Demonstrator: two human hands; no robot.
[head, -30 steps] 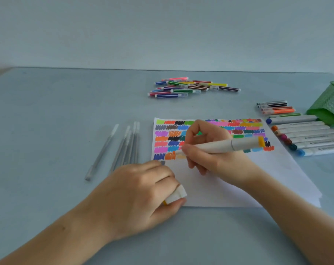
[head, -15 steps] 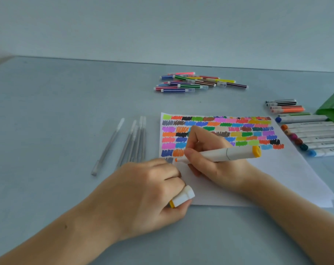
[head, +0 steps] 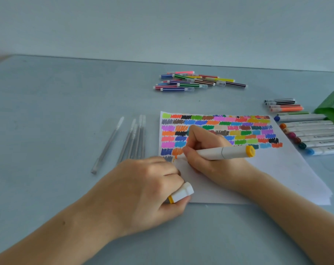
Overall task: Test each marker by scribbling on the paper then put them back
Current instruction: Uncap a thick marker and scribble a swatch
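The right hand [head: 210, 157] grips a white marker [head: 221, 153], tip touching the paper [head: 258, 178] below the colour patches. At the paper's lower left corner, the left hand [head: 143, 192] holds the cap [head: 181, 193].

Both forearms reach in from the near edge of the paper [head: 258, 180] and converge at its near-left corner. The right hand [head: 210, 155] rests on the sheet with fingers curled, pinching a marker [head: 221, 153] low on its barrel with the tip at the paper. The left hand [head: 143, 192] lies knuckles-up at the paper's left edge, fingers curled, gripping the cap [head: 181, 194] between thumb and forefinger.
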